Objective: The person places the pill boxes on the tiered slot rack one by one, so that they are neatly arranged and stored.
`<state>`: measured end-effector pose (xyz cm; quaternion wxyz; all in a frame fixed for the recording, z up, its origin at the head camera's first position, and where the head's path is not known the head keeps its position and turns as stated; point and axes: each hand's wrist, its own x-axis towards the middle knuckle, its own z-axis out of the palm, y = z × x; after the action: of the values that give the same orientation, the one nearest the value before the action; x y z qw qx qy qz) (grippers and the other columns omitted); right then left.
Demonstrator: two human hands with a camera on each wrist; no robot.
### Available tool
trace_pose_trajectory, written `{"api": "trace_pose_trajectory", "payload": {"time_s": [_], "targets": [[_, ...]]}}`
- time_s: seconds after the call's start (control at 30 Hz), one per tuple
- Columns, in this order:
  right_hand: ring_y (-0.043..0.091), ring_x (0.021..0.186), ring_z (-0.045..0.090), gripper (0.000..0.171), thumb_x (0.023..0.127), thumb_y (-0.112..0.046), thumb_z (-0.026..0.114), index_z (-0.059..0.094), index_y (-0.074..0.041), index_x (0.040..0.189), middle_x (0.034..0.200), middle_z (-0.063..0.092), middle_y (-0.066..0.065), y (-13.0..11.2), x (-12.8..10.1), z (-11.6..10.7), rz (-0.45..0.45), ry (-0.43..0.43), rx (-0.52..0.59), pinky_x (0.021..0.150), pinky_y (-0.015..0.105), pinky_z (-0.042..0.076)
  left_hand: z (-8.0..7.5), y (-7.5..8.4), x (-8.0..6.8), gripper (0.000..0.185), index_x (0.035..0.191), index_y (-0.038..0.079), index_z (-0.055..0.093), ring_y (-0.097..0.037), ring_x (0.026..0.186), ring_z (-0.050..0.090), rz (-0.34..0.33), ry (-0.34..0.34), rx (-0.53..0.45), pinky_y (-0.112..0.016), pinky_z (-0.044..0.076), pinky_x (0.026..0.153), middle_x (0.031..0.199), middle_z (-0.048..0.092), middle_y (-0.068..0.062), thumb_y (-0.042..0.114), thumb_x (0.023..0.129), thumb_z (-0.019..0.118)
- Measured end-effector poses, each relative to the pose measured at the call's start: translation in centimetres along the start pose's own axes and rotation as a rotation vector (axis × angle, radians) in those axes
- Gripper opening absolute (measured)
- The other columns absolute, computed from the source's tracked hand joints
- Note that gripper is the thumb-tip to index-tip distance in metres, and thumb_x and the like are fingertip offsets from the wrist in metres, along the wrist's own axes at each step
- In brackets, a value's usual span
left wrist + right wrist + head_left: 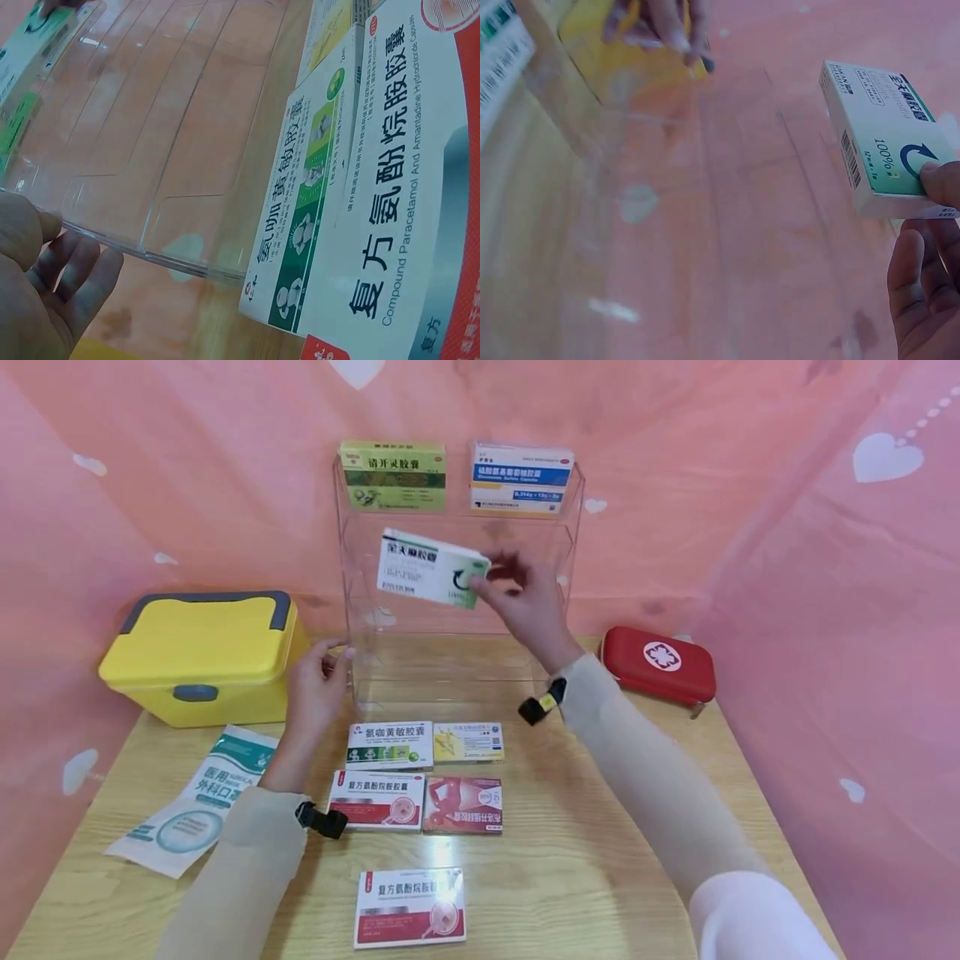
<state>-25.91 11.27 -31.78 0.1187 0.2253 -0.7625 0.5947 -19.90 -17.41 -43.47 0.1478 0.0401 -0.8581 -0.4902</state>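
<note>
My right hand (528,602) pinches a white-and-green medicine box (431,568) by its right end, thumb on the front. It holds the box tilted before the middle tiers of a clear plastic display rack (457,689); in the right wrist view the box (889,131) is apart from the rack. At the rack's left edge my left hand (318,681) holds the side with bent fingers; the left wrist view shows the thumb and fingers (94,281) at that clear edge. A green medicine box (393,477) and a blue-and-white one (521,479) stand on the top tier.
Several medicine boxes, including a red-and-white one (410,907), lie on the wooden table (585,860) before the rack. A yellow case (198,647) and a mask packet (198,802) are at left. A red first-aid pouch (660,664) lies at right. Pink cloth hangs behind.
</note>
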Motion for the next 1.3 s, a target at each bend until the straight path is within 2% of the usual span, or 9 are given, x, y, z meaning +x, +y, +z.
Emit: {"api": "trace_pose_trajectory", "payload": {"time_s": [0.13,0.27,0.37,0.6,0.77,0.87,1.0,1.3], "targets": [[0.023,0.104,0.06,0.031,0.093,-0.006,0.074,0.064,-0.003,0.122,0.118,0.064,0.005,-1.4,2.5,0.1,0.02,-0.002,-0.014,0.083,0.033,0.053,0.2,-0.1,-0.1,0.037,0.134,0.01,0.064,-0.025,0.072,0.056,-0.011,-0.008,0.0,-0.028,0.049,0.057,0.086,0.058,-0.011,0.033,0.105,0.057],[0.023,0.103,0.06,0.029,0.093,-0.004,0.074,0.064,-0.002,0.12,0.117,0.064,0.006,-2.1,4.4,0.3,-0.004,0.012,-0.025,0.087,0.033,0.051,0.1,-0.1,0.0,0.036,0.131,0.007,0.065,-0.025,0.068,0.056,0.023,0.01,-0.011,-0.027,0.048,0.054,0.082,0.058,-0.012,0.03,0.105,0.058],[0.022,0.103,0.06,0.029,0.092,-0.003,0.075,0.065,-0.002,0.119,0.117,0.064,0.006,-2.4,5.3,0.7,-0.014,0.027,-0.038,0.091,0.034,0.051,0.0,-0.1,0.1,0.034,0.129,0.005,0.065,-0.025,0.065,0.055,0.055,0.028,-0.012,-0.025,0.046,0.053,0.079,0.057,-0.013,0.028,0.105,0.058],[0.023,0.103,0.061,0.029,0.092,0.0,0.074,0.064,0.0,0.119,0.118,0.063,0.008,-3.1,6.7,2.1,-0.012,0.042,-0.051,0.095,0.032,0.049,-0.2,-0.3,0.2,0.035,0.131,0.006,0.065,-0.024,0.069,0.055,0.045,0.019,-0.016,-0.022,0.049,0.056,0.082,0.056,-0.013,0.028,0.106,0.057],[0.021,0.104,0.062,0.031,0.092,-0.001,0.074,0.064,-0.002,0.121,0.12,0.063,0.006,-1.5,8.3,3.0,-0.035,0.023,-0.081,0.094,0.027,0.049,-0.4,-0.3,0.1,0.037,0.131,0.005,0.064,-0.024,0.07,0.056,0.041,0.017,-0.016,-0.022,0.05,0.057,0.082,0.056,-0.013,0.031,0.106,0.056],[0.018,0.105,0.062,0.031,0.093,-0.003,0.074,0.065,-0.006,0.122,0.121,0.063,0.002,-0.1,9.1,3.1,-0.015,-0.013,-0.104,0.092,0.026,0.05,-0.2,-0.3,0.1,0.036,0.13,0.005,0.065,-0.024,0.07,0.057,0.041,0.018,-0.024,-0.021,0.051,0.057,0.082,0.056,-0.013,0.03,0.105,0.057],[0.016,0.104,0.062,0.028,0.094,-0.005,0.073,0.066,-0.009,0.121,0.121,0.063,-0.001,0.2,9.1,3.1,0.033,-0.077,-0.129,0.088,0.026,0.052,-0.1,-0.3,0.1,0.035,0.129,0.004,0.065,-0.024,0.069,0.055,0.041,0.021,-0.039,-0.021,0.051,0.057,0.081,0.056,-0.013,0.028,0.105,0.058],[0.015,0.103,0.062,0.026,0.095,-0.005,0.072,0.065,-0.008,0.119,0.118,0.063,-0.001,0.9,8.7,3.1,0.018,-0.128,-0.169,0.09,0.026,0.051,0.2,-0.1,-0.1,0.036,0.128,0.005,0.067,-0.023,0.07,0.057,0.041,0.022,-0.038,-0.022,0.051,0.057,0.083,0.059,-0.013,0.031,0.105,0.058]]}}
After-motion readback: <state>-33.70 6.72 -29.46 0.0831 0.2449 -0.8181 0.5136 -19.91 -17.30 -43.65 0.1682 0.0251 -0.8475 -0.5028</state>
